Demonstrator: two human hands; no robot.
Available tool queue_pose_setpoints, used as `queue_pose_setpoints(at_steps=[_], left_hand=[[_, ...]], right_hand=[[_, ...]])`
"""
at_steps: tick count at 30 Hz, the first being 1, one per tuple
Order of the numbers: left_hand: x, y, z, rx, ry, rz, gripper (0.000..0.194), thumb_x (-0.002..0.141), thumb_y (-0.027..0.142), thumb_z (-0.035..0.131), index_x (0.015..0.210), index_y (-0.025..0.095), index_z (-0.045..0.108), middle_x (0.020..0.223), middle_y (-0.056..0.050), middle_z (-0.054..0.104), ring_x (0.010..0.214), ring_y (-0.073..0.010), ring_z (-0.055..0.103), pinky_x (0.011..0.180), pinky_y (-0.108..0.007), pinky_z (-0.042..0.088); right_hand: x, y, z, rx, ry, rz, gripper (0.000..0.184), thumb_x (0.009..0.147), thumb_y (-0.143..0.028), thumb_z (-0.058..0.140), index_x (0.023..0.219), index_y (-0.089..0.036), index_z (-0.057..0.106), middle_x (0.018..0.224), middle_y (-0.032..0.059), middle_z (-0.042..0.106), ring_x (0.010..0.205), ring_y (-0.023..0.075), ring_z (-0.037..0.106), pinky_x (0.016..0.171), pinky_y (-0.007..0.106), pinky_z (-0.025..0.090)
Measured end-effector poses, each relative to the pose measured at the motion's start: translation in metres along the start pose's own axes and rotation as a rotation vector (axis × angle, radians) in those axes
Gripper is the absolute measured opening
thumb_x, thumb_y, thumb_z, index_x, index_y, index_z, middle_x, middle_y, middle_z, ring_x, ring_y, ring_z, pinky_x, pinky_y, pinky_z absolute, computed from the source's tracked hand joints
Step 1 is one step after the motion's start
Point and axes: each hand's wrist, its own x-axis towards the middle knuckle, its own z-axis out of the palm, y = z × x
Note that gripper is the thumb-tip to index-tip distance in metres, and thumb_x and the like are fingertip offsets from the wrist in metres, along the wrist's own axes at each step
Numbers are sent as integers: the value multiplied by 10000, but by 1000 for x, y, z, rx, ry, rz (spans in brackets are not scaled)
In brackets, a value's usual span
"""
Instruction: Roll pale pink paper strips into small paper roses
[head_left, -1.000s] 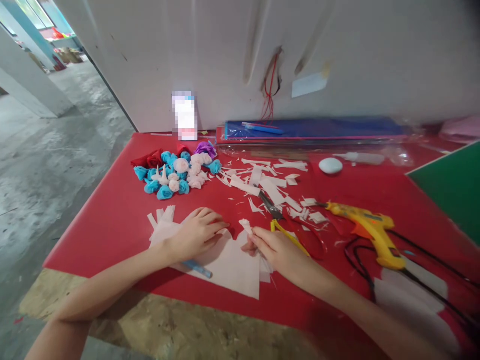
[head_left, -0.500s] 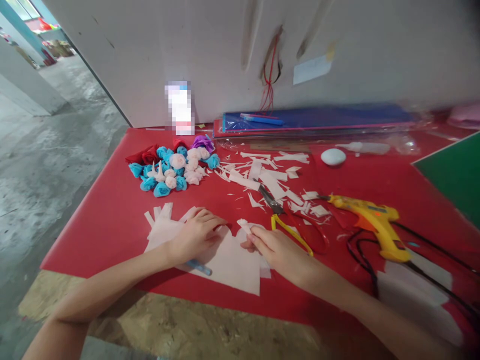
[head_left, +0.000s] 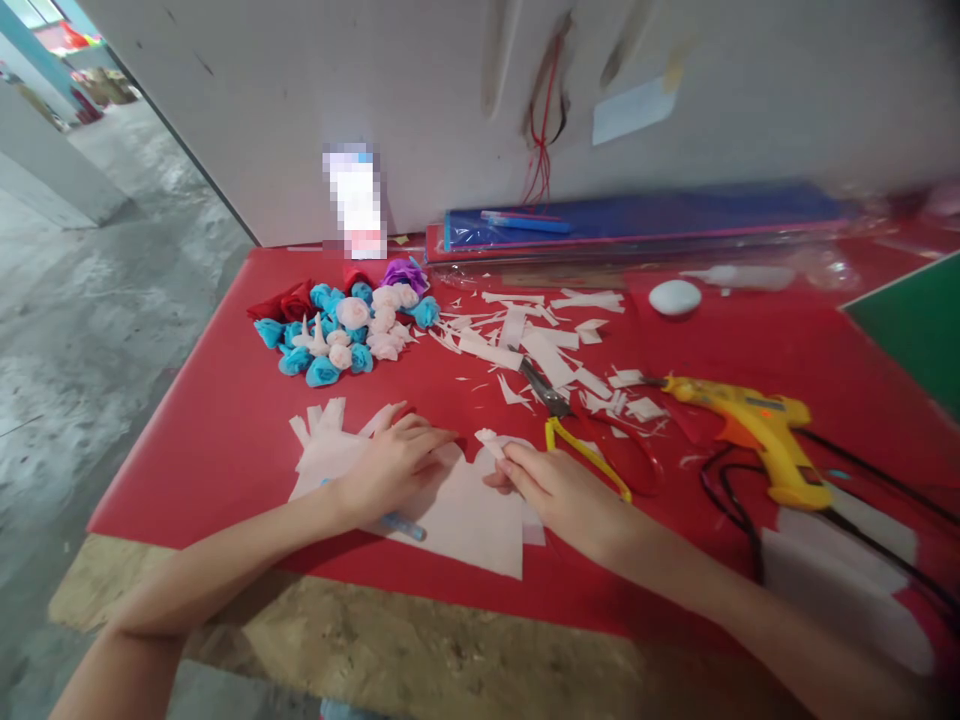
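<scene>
My left hand lies with fingers stretched over pale crepe-like paper sheets. A blue pen rests on the sheets, partly under that hand. Just right of it, my right hand pinches a small rolled white paper bud between thumb and fingers; the bud's top points up and left, its lower end hidden. Narrow paper strips stick out past the sheets' upper left. Scissors with yellow and red handles lie beyond my right hand.
Blue, pink, red and purple paper roses cluster at the back left. White paper scraps lie mid-table. On the right are a yellow glue gun with a black cord, a white egg-shaped piece and a green board.
The view has shifted slightly. Both hands keep nearly the same places, the left on the paper and the right still pinching the rolled paper bud.
</scene>
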Motion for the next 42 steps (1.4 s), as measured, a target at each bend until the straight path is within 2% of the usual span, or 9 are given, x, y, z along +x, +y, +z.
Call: queue_pose_setpoints(at_steps=[7,13,22,28,33,38,42], left_hand=[[-3,4,-3,20,56,101,173,832,160,439,918,220,577,966,12,673,850,-143,609,1005,-416,268],[-6,8,-6,56,127,164,178,861,156,414,958,166,563,943,-30,683,807,-151,640,1004,-424,265],[-10,8,-7,60,144,211,187,865,146,424,994,169,557,970,-25,681,797,-132,650,1039,-409,226],[-6,5,-4,34,156,159,144,852,192,463,907,208,594,898,9,690,800,-127,631,1052,-425,200],[2,-3,4,-19,162,51,111,832,238,495,833,201,599,815,18,673,780,-127,592,1004,-412,286],[4,-4,6,-65,146,66,137,835,223,495,766,207,611,777,29,662,775,-106,583,999,-371,305],[3,-2,4,-62,161,64,146,829,237,502,734,198,605,764,28,665,789,-118,579,1041,-412,246]], right_hand=[[-1,-2,-1,-8,-3,6,271,865,-194,329,842,-185,598,828,59,707,787,181,657,681,263,467],[-1,-2,0,-2,-18,2,255,861,-190,325,820,-180,577,840,69,708,790,191,655,693,293,469],[0,0,0,15,-2,-8,260,868,-217,345,812,-183,596,828,70,701,782,193,655,680,275,467],[-1,0,0,16,8,-5,252,871,-213,354,825,-179,600,830,68,699,788,184,654,687,260,463],[0,0,0,16,-1,-12,255,869,-204,342,856,-175,595,847,71,700,797,183,654,686,267,466],[0,-1,0,12,-14,-6,249,867,-201,339,833,-177,584,860,76,700,803,190,655,681,275,467],[1,-1,0,3,-26,3,244,864,-193,333,822,-173,572,859,76,702,803,194,655,693,289,468]])
